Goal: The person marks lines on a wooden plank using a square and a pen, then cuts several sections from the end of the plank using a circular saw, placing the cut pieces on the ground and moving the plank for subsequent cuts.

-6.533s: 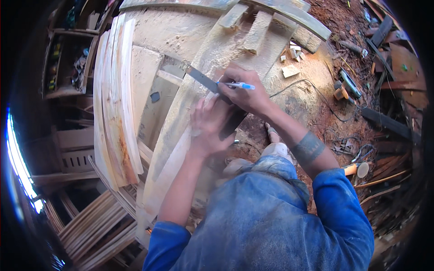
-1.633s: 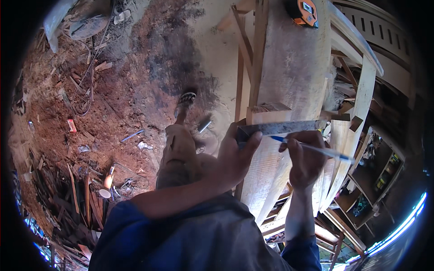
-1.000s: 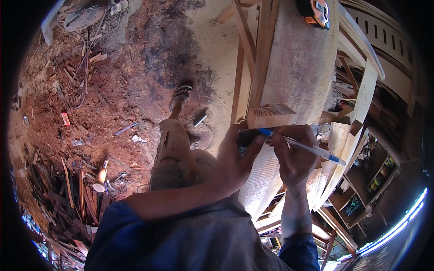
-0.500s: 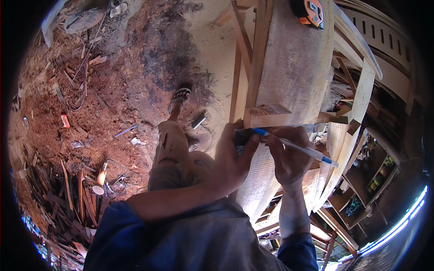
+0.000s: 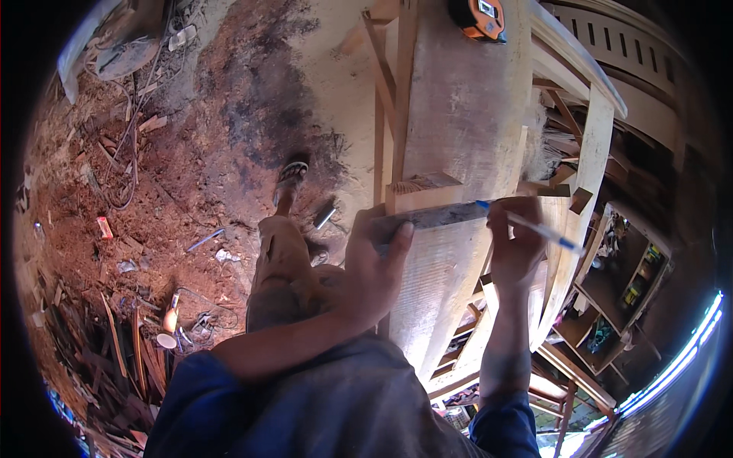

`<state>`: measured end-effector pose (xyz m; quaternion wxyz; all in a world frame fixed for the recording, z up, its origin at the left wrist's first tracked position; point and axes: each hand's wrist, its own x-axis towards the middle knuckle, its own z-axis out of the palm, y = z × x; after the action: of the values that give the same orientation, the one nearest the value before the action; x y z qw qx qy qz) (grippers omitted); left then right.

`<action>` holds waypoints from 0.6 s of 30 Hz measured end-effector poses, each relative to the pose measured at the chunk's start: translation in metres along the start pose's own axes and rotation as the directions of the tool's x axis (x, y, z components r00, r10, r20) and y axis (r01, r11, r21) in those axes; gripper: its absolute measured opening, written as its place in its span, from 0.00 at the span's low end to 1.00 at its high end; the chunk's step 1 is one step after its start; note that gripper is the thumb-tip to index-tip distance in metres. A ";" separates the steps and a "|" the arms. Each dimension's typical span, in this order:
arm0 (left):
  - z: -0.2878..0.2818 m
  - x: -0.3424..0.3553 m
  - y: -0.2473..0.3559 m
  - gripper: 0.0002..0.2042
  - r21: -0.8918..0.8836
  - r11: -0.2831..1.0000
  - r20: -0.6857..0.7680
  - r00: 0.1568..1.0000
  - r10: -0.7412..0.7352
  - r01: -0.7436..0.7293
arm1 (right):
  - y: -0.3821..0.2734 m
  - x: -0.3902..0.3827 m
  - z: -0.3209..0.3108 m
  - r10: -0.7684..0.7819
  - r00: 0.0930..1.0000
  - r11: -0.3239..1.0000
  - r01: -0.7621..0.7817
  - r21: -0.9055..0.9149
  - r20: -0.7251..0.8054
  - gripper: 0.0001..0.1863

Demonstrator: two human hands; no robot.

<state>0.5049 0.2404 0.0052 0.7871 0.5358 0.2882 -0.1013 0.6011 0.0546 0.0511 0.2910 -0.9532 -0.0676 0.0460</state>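
My left hand [image 5: 379, 259] grips one end of a dark, flat metal straightedge [image 5: 447, 217], thumb on top. The straightedge lies across the long wooden board, along the near side of a wooden block [image 5: 424, 196]. Whether it has a cross-piece under my left fingers is hidden. In my right hand [image 5: 519, 240] is a clear-barrelled pen [image 5: 544, 230] with blue ends, pinched between thumb and fingers. One blue end sits at the far right of the visible straightedge; the other is blurred by motion. I cannot tell whether the pen touches wood.
An orange and black tape measure [image 5: 481, 17] rests at the far end of the board [image 5: 466, 114]. A curved wooden frame [image 5: 592, 160] and shelves [image 5: 622, 290] stand at the right. Wood scraps [image 5: 99, 343], cables and a corded tool [image 5: 169, 320] lie on the dirt floor at left.
My right hand with the pen has moved right, away from my left hand, uncovering more of the straightedge. The whole view has shifted, so the board and tape measure appear further left.
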 end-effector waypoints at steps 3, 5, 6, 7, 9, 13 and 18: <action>0.005 -0.001 -0.008 0.14 -0.019 1.000 -0.047 0.999 -0.011 0.010 | -0.051 -0.003 0.024 -0.255 0.964 0.966 0.257 -0.023 0.080 0.08; 0.010 -0.001 -0.014 0.14 -0.072 0.997 -0.082 0.997 0.002 -0.008 | -0.064 -0.016 0.049 -0.427 0.900 0.900 0.412 0.145 0.092 0.08; 0.008 -0.001 -0.013 0.14 -0.072 0.997 -0.087 0.996 -0.015 0.009 | -0.075 -0.026 0.061 -0.364 0.912 0.912 0.308 0.271 0.188 0.13; 0.007 -0.001 -0.008 0.15 -0.051 0.998 -0.067 0.997 -0.038 0.034 | -0.094 -0.025 0.066 -0.382 0.895 0.874 0.269 0.404 0.231 0.16; 0.004 -0.002 0.000 0.16 -0.005 0.996 -0.062 0.994 -0.085 0.085 | -0.111 -0.036 0.054 -0.311 0.913 0.870 0.161 0.467 0.264 0.16; 0.010 -0.004 0.008 0.18 0.072 0.984 -0.047 0.986 -0.158 0.161 | -0.060 -0.101 0.008 0.046 0.999 0.915 -0.053 0.399 0.026 0.11; -0.001 0.005 -0.009 0.23 -0.099 0.967 0.052 0.971 -0.231 0.236 | 0.043 -0.258 -0.058 0.686 0.652 0.671 -0.395 0.627 -0.322 0.05</action>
<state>0.5046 0.2383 -0.0055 0.8022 0.4542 0.3384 -0.1887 0.3584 -0.0521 0.0873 0.5068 -0.7877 0.3301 -0.1171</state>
